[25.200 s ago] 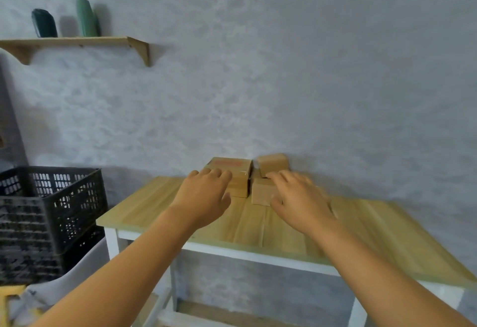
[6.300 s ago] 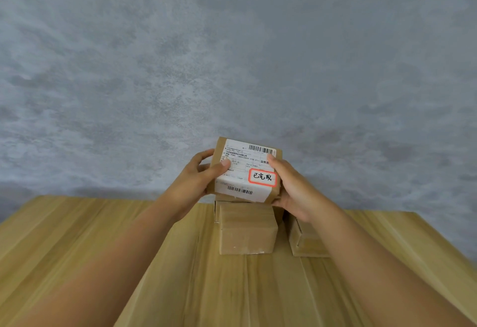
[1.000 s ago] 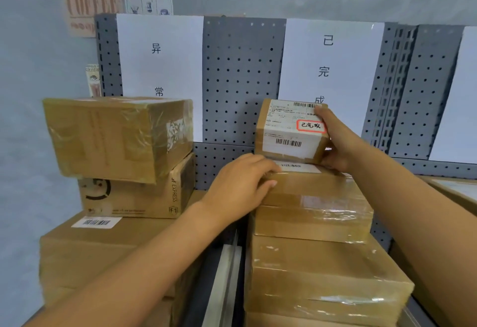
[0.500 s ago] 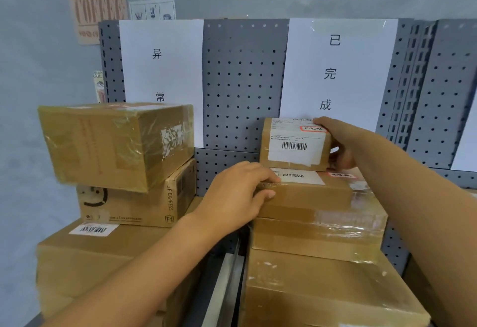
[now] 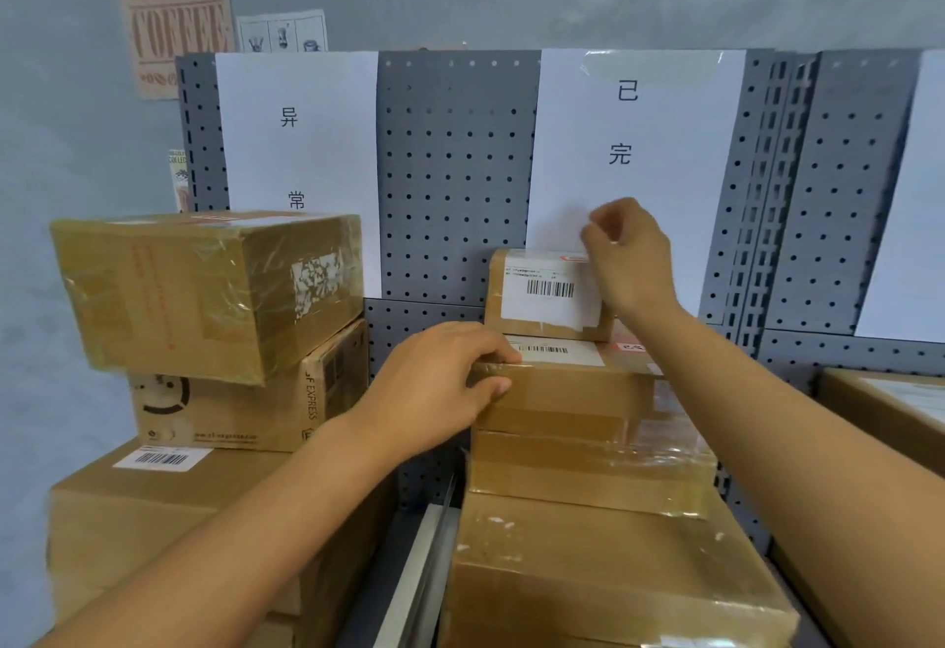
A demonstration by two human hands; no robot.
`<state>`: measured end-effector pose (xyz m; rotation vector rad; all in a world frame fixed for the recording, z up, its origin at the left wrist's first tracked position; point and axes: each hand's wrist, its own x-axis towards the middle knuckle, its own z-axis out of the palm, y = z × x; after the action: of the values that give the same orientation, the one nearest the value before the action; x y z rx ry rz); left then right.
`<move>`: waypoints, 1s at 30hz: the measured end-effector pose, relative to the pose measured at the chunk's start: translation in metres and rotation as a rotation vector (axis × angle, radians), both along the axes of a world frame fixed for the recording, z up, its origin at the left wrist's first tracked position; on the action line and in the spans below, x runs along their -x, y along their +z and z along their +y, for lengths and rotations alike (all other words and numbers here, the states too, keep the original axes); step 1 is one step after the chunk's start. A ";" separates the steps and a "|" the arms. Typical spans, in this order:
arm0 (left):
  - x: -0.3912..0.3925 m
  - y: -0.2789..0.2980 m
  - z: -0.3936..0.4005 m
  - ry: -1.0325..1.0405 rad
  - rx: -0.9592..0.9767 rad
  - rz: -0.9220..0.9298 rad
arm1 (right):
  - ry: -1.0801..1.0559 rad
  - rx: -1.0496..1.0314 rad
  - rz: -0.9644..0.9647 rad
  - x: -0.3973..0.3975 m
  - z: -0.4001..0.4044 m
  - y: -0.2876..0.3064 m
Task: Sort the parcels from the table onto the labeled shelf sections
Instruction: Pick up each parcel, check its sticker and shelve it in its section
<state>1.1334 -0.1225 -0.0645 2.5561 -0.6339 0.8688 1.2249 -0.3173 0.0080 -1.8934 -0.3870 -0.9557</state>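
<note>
The small brown cardboard parcel with a white barcode label [image 5: 548, 294] sits on top of the middle stack, its back near the grey perforated metal shelf panel [image 5: 450, 176], directly below the white paper sign printed with 已完 [image 5: 634, 146]. A red-bordered sticker shows at its top edge, partly behind my right hand [image 5: 630, 258]. That hand is just above and beside the parcel's right corner, fingers loosely curled, holding nothing; whether my wrist brushes the box I cannot tell. My left hand [image 5: 440, 386] rests on the near left corner of the flat tape-wrapped cardboard box [image 5: 567, 391] right beneath the small parcel, fingers laid over its top edge and thumb against its front face. That box lies on a wider taped carton [image 5: 593, 473], which in turn lies on a large brown carton [image 5: 603, 576] at the bottom of the stack.

To the left, under the white paper sign printed with 异常 [image 5: 301, 151], stands another stack: a tape-wrapped brown box [image 5: 204, 289] tilted on top of a cardboard box printed EXPRESS [image 5: 245, 407], both on a big carton with a barcode sticker [image 5: 143, 509]. On the wall above hangs a coffee poster [image 5: 174, 8].
</note>
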 end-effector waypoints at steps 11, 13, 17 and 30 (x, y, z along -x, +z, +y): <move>0.030 0.024 0.024 0.374 -0.152 -0.088 | 0.231 0.736 -0.227 0.056 0.048 -0.035; 0.044 0.023 0.032 0.463 -0.269 -0.086 | 0.266 0.792 -0.267 0.063 0.055 -0.038; 0.081 0.012 0.049 0.631 -0.360 0.000 | 0.344 0.915 -0.339 0.080 0.075 -0.051; 0.266 -0.036 0.137 1.165 -0.582 0.239 | 0.707 0.957 -0.439 0.178 0.198 -0.120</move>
<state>0.8671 0.0141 -0.1006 3.4417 0.9352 0.6765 1.0468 -0.1191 -0.1124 -2.0390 -1.9004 -0.7149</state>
